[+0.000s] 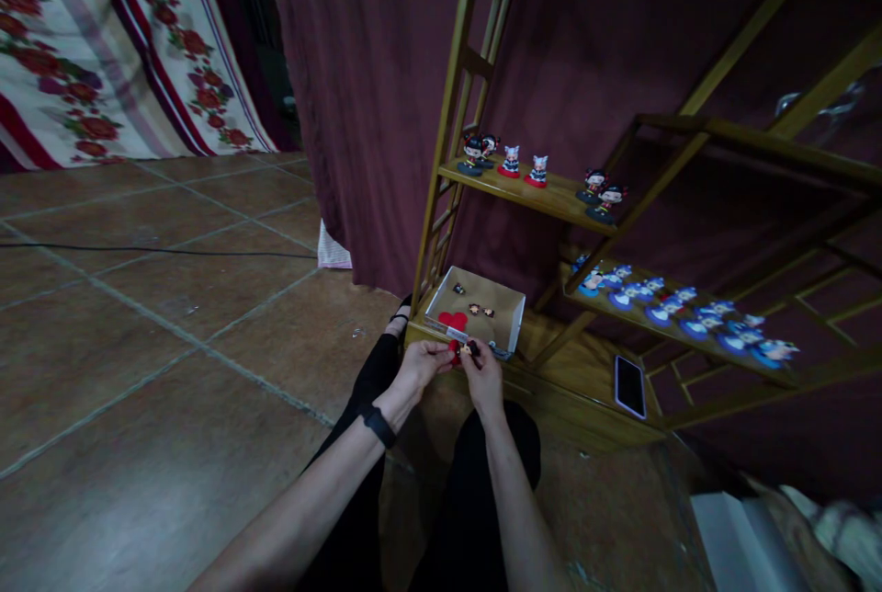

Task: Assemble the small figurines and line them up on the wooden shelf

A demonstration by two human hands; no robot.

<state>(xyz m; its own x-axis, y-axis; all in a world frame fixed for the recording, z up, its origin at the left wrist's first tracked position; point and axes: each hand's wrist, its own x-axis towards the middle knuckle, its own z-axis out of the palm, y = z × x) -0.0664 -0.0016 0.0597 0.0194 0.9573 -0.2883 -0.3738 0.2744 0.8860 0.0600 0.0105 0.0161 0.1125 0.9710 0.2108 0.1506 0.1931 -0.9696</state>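
My left hand [420,370] pinches the red part of a small figurine [465,350]. On the figurine's dark-haired end, the fingers of my right hand [485,382] are closed. Whether the red part and the figure are joined, I cannot tell. Both hands are just in front of a shallow cardboard box [515,302], at its near edge. Inside the box lie red heart-shaped pieces [453,320], two small dark-haired figure parts [475,308] and a little dark piece [458,289].
The box stands on the low ledge of a wooden shelf unit [558,197]. Figurines [511,161] stand on the upper shelf, and several blue-and-white figurines [667,309] on the lower right one. A phone [629,386] lies on the ledge. A black cable [158,251] crosses the tiled floor.
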